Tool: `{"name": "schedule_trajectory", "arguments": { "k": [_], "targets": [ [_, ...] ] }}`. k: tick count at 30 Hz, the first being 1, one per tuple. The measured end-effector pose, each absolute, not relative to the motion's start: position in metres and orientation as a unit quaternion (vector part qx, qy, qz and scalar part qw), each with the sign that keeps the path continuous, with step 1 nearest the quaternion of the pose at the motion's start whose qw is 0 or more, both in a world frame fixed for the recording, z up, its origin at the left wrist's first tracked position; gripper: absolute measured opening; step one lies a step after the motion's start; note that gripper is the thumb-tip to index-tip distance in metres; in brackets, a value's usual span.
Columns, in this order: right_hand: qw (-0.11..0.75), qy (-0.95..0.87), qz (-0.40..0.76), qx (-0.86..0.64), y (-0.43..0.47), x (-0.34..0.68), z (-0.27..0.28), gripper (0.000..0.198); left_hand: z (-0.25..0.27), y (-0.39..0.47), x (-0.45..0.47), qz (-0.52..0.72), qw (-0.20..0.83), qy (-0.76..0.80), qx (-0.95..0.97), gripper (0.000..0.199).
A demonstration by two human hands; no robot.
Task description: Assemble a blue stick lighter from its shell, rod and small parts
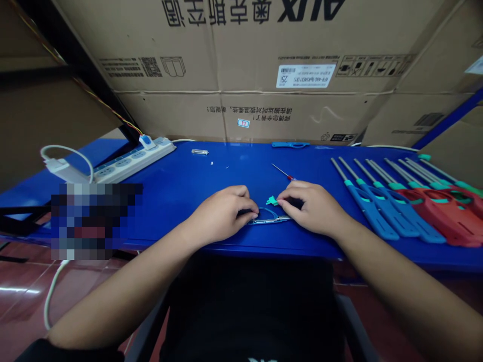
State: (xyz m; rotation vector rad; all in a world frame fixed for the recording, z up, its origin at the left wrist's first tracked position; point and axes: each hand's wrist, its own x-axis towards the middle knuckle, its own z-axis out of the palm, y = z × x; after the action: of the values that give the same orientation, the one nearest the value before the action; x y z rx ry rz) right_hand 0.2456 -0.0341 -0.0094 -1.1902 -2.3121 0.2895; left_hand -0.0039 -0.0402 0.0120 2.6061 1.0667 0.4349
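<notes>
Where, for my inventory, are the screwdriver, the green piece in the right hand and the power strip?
Screwdriver (283,172), head view: metal shaft.
Green piece (272,201), head view: its middle.
Power strip (130,161), head view: socketed face.

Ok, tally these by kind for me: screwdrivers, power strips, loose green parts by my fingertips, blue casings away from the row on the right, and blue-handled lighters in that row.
Screwdriver: 1
Power strip: 1
Green part: 1
Blue casings: 2 (near one, back one)
Blue-handled lighters: 3
Total: 8
</notes>
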Motion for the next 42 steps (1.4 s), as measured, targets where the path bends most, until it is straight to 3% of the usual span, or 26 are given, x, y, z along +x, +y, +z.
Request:
{"name": "schedule_trajectory", "arguments": {
  "k": [12,22,32,36,42],
  "targets": [
    [0.206,-0.861,0.102,-0.454,-0.031,0.245,-0.014,0.019,0.024,-0.030,-0.007,0.102,0.163,0.295,0.936,0.017],
    [0.189,-0.862,0.111,-0.457,-0.031,0.244,-0.014,0.018,0.034,-0.028,0.014,0.018,0.102,0.304,0.947,0.014],
    [0.195,-0.863,0.108,-0.453,-0.032,0.243,-0.015,0.016,0.019,-0.075,0.018,0.093,0.132,0.397,0.903,0.016],
    [0.247,-0.864,0.095,-0.429,-0.036,0.242,-0.013,0.014,0.003,-0.091,0.017,0.120,0.132,0.395,0.901,0.019],
    [0.276,-0.888,0.142,-0.340,-0.044,0.239,-0.008,0.013,0.001,-0.080,-0.002,0.281,0.134,0.416,0.854,0.020]
  ]
}}
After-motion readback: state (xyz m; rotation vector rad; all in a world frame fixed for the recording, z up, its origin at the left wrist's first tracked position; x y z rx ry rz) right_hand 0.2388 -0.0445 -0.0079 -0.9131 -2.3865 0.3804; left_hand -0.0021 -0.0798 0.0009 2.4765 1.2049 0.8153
